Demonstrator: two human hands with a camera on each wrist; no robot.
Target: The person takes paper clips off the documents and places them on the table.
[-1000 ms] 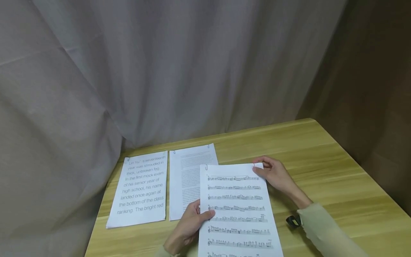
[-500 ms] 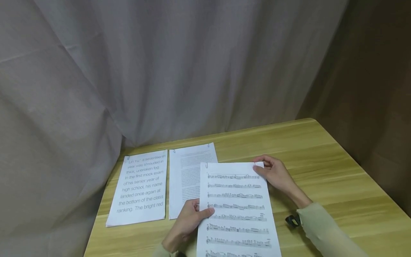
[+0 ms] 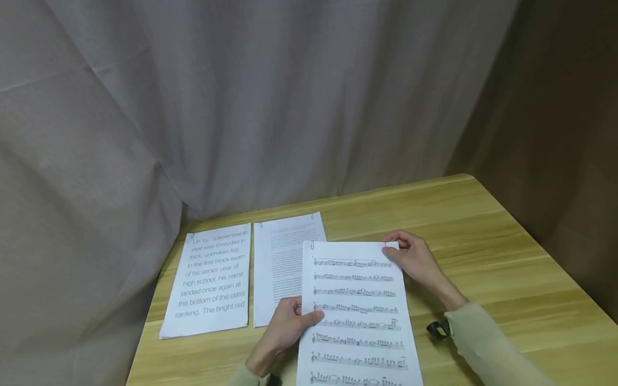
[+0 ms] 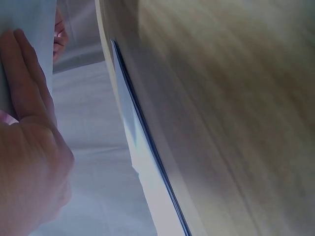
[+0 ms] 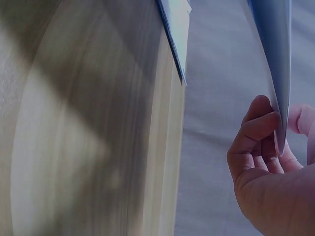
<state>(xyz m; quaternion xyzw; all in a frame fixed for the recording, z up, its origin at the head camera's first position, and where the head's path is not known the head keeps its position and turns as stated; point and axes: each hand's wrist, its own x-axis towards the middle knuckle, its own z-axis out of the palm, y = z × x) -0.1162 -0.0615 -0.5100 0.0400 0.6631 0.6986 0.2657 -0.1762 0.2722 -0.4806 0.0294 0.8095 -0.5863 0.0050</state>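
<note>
On my head feed the light is soft and rather dim: the curtain point(image 3: 289, 107) reads muted grey, the brown drape point(image 3: 569, 107) at right sinks near black, and the sheet music point(image 3: 357, 321) is among the brightest patches. I see a soft shadow beside the right sleeve point(image 3: 487, 343) on the tabletop point(image 3: 512, 252). The small print on the middle stack point(image 3: 289, 257) blurs past reading. My 2 wrist feeds look bluish and soft; in the left, wood grain smears and a paper edge point(image 4: 153, 189) washes white; in the right, dark shadow bands cross the wood.

Two clipped paper stacks point(image 3: 210, 284) point(image 3: 282, 262) on a wood-grain table point(image 3: 473, 230).
</note>
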